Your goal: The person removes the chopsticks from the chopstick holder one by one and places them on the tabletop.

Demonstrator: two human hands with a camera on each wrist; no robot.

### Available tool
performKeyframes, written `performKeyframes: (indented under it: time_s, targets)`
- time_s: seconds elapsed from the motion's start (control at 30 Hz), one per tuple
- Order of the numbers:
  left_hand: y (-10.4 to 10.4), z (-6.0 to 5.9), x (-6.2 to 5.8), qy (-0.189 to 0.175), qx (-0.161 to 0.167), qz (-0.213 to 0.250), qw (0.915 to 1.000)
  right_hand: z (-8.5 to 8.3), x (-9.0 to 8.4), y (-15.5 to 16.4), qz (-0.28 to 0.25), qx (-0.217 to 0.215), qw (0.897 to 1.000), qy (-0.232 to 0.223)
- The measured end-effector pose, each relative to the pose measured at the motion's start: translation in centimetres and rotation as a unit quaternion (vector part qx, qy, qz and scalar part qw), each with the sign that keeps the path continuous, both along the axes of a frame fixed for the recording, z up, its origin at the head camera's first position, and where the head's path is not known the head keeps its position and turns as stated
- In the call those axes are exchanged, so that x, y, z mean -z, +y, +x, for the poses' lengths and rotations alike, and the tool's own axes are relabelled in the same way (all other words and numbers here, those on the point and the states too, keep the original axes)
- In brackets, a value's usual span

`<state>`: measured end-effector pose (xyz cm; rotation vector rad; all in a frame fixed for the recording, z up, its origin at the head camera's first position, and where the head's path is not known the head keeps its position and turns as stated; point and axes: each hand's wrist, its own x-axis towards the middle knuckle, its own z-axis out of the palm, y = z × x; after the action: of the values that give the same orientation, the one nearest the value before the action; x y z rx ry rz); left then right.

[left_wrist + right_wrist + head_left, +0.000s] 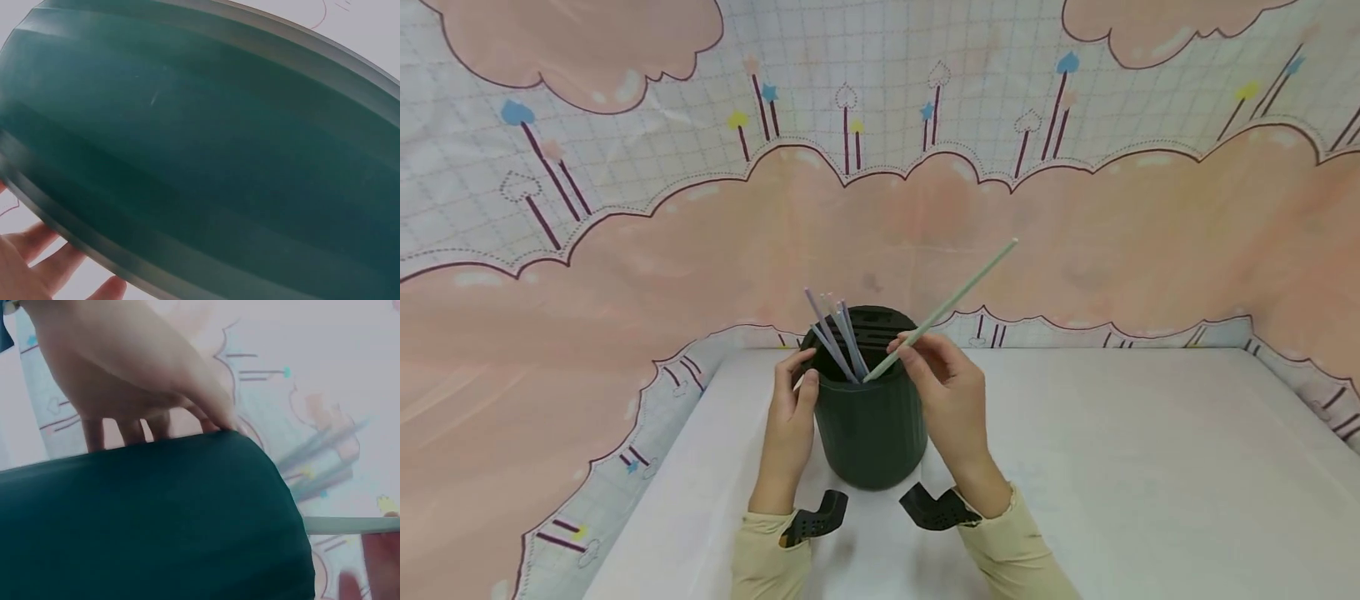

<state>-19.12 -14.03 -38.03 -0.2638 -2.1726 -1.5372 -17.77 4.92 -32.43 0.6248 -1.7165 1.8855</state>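
The cup [868, 433] is looking like dark green plastic, ribbed, with a dull satin sheen. The straw [951, 304] is showing pale, matt and smooth. The table [1112, 467] is appearing white and matt. The backdrop [625, 250] is hanging as printed cloth, faintly creased.

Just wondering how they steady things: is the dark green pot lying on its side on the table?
No, the dark green pot stands upright, with the left hand against its side.
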Motion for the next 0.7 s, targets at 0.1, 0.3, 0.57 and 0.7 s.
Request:
performKeyframes:
  time_s: [0.1,0.3,0.57,0.7]
  targets:
    - [-0.1,-0.1,0.1,-0.001,0.003,0.001,1.0,0.3,-0.7,0.6,-0.06,-0.012,0.998,0.011]
    - [0.1,-0.3,0.1,-0.011,-0.004,0.001,0.9999,-0.6,-0.6,2.8,-0.176,-0.028,0.984,0.026]
    - [0.4,-0.1,-0.1,-0.007,-0.003,0.001,1.0,-2.3,1.7,6.9,-0.119,-0.004,0.992,-0.032]
    - [0.3,-0.3,-0.2,-0.004,-0.002,0.001,1.0,-3.4,2.8,8.5,-0.005,0.014,0.995,-0.103]
